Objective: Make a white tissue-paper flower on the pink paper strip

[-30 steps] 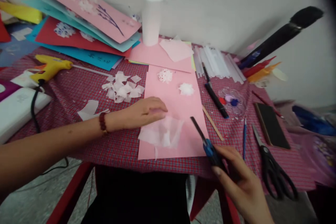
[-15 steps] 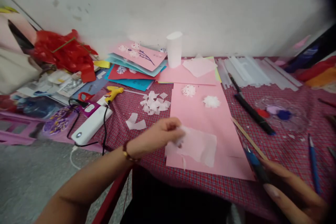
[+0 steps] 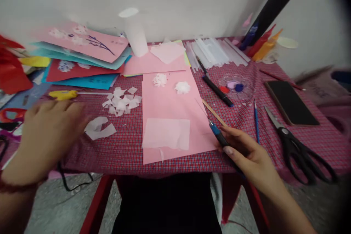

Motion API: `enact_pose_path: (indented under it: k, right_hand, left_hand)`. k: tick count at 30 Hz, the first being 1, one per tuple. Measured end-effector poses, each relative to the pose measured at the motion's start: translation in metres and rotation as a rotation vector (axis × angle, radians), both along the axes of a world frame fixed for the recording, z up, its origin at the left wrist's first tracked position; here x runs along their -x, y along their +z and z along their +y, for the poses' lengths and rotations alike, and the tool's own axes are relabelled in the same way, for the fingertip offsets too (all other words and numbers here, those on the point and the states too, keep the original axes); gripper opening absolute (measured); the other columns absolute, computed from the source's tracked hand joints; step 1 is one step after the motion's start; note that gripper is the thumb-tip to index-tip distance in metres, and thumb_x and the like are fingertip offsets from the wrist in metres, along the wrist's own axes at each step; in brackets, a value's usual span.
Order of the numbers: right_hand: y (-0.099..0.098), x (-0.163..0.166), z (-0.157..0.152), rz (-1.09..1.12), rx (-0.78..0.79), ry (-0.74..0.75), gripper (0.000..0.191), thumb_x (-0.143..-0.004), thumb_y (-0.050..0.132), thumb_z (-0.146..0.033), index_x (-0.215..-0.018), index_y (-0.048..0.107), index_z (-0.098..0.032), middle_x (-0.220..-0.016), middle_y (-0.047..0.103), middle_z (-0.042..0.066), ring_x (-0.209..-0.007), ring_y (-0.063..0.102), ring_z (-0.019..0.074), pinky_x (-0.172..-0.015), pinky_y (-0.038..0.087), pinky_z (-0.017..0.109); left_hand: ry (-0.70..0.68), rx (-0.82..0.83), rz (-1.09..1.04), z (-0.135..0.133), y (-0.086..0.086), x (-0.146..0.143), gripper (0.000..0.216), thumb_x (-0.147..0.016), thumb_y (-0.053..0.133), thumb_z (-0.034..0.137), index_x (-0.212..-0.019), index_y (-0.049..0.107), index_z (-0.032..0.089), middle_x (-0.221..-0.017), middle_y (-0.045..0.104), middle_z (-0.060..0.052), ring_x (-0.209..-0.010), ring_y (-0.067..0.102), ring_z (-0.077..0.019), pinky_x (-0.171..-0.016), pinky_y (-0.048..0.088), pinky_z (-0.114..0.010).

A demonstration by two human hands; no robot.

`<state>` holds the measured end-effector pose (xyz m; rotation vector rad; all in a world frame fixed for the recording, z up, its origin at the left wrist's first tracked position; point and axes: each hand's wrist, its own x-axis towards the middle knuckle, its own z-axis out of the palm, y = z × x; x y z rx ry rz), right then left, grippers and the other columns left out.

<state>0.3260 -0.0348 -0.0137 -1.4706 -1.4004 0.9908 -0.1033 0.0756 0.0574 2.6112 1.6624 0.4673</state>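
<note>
My left hand [image 3: 52,131] is over the left side of the table, just below the yellow glue gun [image 3: 63,95]. The back of the hand faces me and is slightly blurred; its fingertips are hidden, so I cannot tell if it grips the gun's handle. My right hand [image 3: 246,151] is closed on a thin-pointed tool [image 3: 216,131] with a blue and black handle, its tip over the pink card [image 3: 170,104]. A wooden stick [image 3: 214,112] reaches to these fingers. White tissue sheet [image 3: 166,133] and two tissue flowers [image 3: 159,79] lie on the card.
Tissue scraps [image 3: 122,101] lie left of the card. Decorated cards [image 3: 82,45] are stacked behind them, near a white paper roll [image 3: 134,33]. On the right are a black marker [image 3: 218,90], paint palette [image 3: 233,87], blue brush [image 3: 256,122], scissors [image 3: 294,144] and dark phone [image 3: 292,102].
My left hand has left the tissue sheet and moved left to the glue gun. My right hand keeps the tool. The view has turned right, bringing the scissors and phone fully into sight.
</note>
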Motion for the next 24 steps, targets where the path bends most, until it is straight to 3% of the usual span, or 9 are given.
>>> enact_pose_path:
  k: [1, 2, 5, 9, 12, 15, 17, 21, 24]
  right_hand:
    - [0.003, -0.001, 0.001, -0.07, -0.028, 0.008, 0.038, -0.083, 0.061, -0.029, -0.12, 0.053, -0.025, -0.117, 0.063, 0.008, -0.105, 0.062, 0.023, -0.089, 0.053, 0.038]
    - [0.006, -0.002, 0.001, -0.171, -0.064, 0.007, 0.037, -0.083, 0.06, -0.028, -0.12, 0.054, -0.024, -0.116, 0.062, 0.008, -0.105, 0.061, 0.0236, -0.09, 0.051, 0.04]
    - [0.015, -0.009, 0.007, -0.577, -0.15, -0.03, 0.038, -0.083, 0.058, -0.027, -0.12, 0.055, -0.02, -0.111, 0.059, 0.01, -0.1, 0.06, 0.0259, -0.09, 0.049, 0.045]
    - [0.017, -0.02, 0.012, -0.895, -0.164, -0.046, 0.037, -0.083, 0.055, -0.025, -0.119, 0.055, -0.015, -0.106, 0.057, 0.012, -0.094, 0.059, 0.0255, -0.086, 0.05, 0.043]
    - [0.016, -0.023, 0.01, -0.969, -0.168, -0.005, 0.036, -0.084, 0.055, -0.024, -0.118, 0.056, -0.014, -0.102, 0.058, 0.012, -0.093, 0.058, 0.026, -0.086, 0.049, 0.044]
    - [0.023, -0.008, 0.005, -0.983, -0.209, -0.025, 0.036, -0.083, 0.056, -0.023, -0.117, 0.056, -0.015, -0.105, 0.058, 0.013, -0.099, 0.056, 0.0288, -0.087, 0.046, 0.049]
    - [0.03, 0.016, 0.003, -0.89, -0.25, 0.024, 0.038, -0.082, 0.056, -0.021, -0.119, 0.054, -0.016, -0.113, 0.056, 0.014, -0.106, 0.053, 0.0286, -0.09, 0.045, 0.049]
    - [0.037, 0.071, 0.011, -0.707, -0.234, 0.361, 0.051, -0.08, 0.06, -0.022, -0.129, 0.046, -0.017, -0.128, 0.051, 0.013, -0.119, 0.046, 0.0266, -0.099, 0.04, 0.046]
    - [0.03, 0.093, 0.024, -0.727, -0.242, 0.413, 0.051, -0.079, 0.059, -0.02, -0.128, 0.046, -0.014, -0.13, 0.051, 0.013, -0.123, 0.042, 0.0277, -0.105, 0.034, 0.049]
  left_hand:
    - [0.078, -0.073, 0.086, -0.01, 0.002, -0.019, 0.019, -0.087, 0.046, 0.033, -0.098, 0.058, 0.025, -0.096, 0.064, -0.001, -0.107, 0.056, -0.0289, -0.089, 0.044, -0.043]
    - [0.053, -0.081, 0.113, -0.02, 0.003, -0.039, 0.022, -0.086, 0.047, 0.035, -0.101, 0.058, 0.022, -0.102, 0.062, -0.004, -0.107, 0.055, -0.0304, -0.093, 0.043, -0.047]
    - [-0.302, 0.115, 0.137, -0.045, -0.004, -0.091, 0.021, -0.087, 0.049, 0.028, -0.105, 0.057, 0.019, -0.105, 0.064, -0.006, -0.1, 0.059, -0.0234, -0.089, 0.049, -0.04]
    - [-0.538, 0.017, 0.255, -0.057, -0.028, -0.121, 0.028, -0.086, 0.046, 0.016, -0.111, 0.058, 0.012, -0.113, 0.064, -0.012, -0.105, 0.059, -0.0263, -0.09, 0.049, -0.043]
    - [-0.541, 0.041, 0.346, -0.056, -0.038, -0.125, 0.043, -0.077, 0.042, 0.0, -0.117, 0.055, 0.007, -0.119, 0.061, -0.017, -0.107, 0.058, -0.0285, -0.089, 0.05, -0.042]
    - [-0.52, 0.075, 0.398, -0.054, -0.037, -0.127, 0.047, -0.07, 0.037, -0.007, -0.108, 0.06, 0.006, -0.114, 0.062, -0.019, -0.101, 0.061, -0.0284, -0.08, 0.054, -0.04]
    - [-0.52, 0.112, 0.399, -0.052, -0.036, -0.129, 0.039, -0.071, 0.038, -0.007, -0.096, 0.063, 0.009, -0.106, 0.064, -0.017, -0.095, 0.062, -0.0276, -0.074, 0.055, -0.039]
    - [-0.477, 0.142, 0.276, -0.043, -0.038, -0.13, 0.02, -0.079, 0.044, 0.004, -0.083, 0.061, 0.014, -0.094, 0.064, -0.012, -0.087, 0.061, -0.025, -0.073, 0.054, -0.038]
    - [-0.392, 0.187, 0.127, -0.032, -0.039, -0.129, 0.014, -0.083, 0.044, 0.012, -0.082, 0.057, 0.015, -0.086, 0.062, -0.009, -0.081, 0.059, -0.0229, -0.072, 0.052, -0.038]
